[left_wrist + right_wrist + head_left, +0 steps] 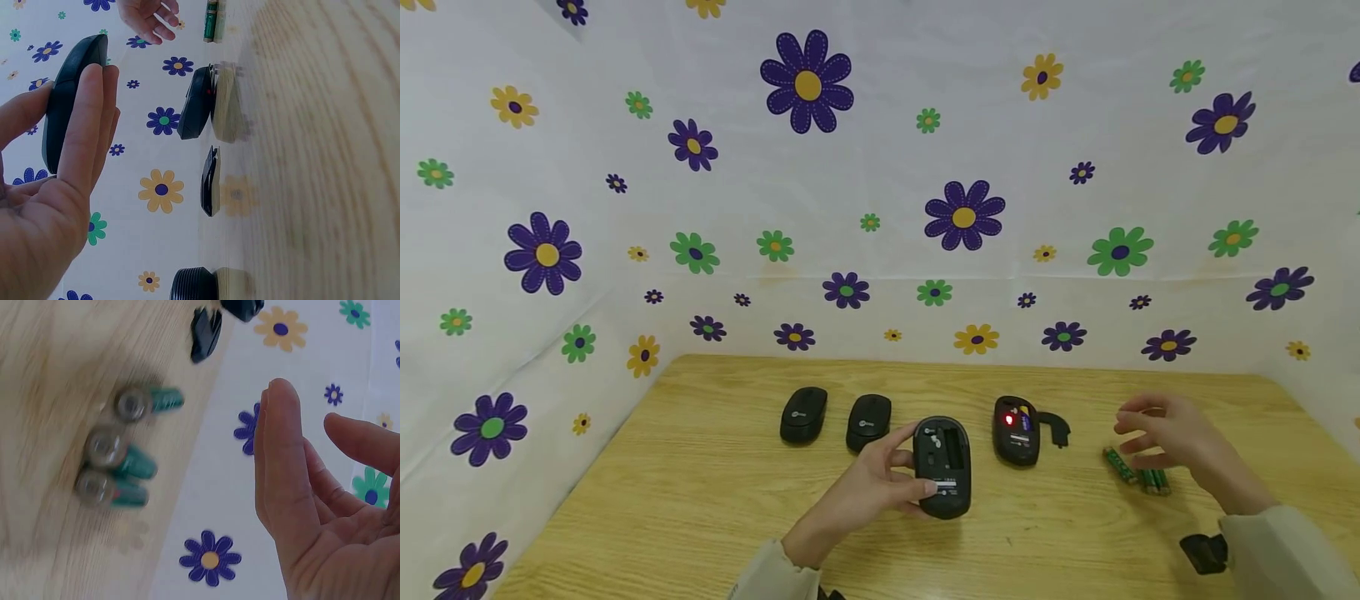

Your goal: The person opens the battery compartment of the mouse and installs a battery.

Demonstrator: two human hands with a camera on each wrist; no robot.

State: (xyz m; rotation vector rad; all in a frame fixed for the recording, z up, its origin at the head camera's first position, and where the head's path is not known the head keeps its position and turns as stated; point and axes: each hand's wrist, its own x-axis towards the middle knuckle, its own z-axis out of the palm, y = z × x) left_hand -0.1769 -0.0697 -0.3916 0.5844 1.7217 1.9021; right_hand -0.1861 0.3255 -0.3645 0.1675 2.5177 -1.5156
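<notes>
My left hand (880,479) grips a black computer mouse (943,500), its underside turned up toward the head camera and its battery slot uncovered. In the left wrist view the mouse (59,119) sits between thumb and fingers, seen edge-on. My right hand (1172,429) is raised over several green batteries (1156,482), its fingers loosely bent with nothing between them. The right wrist view shows the batteries (131,462) on the table, apart from the right hand (312,500).
Another mouse (1017,446) lies underside up, a red light glowing and a battery inside. Beside it is a black battery cover (1057,428). Two mice, one at left (803,415) and one nearer the middle (869,421), stand upright. A flower-patterned sheet (865,167) backs the wooden table (700,500).
</notes>
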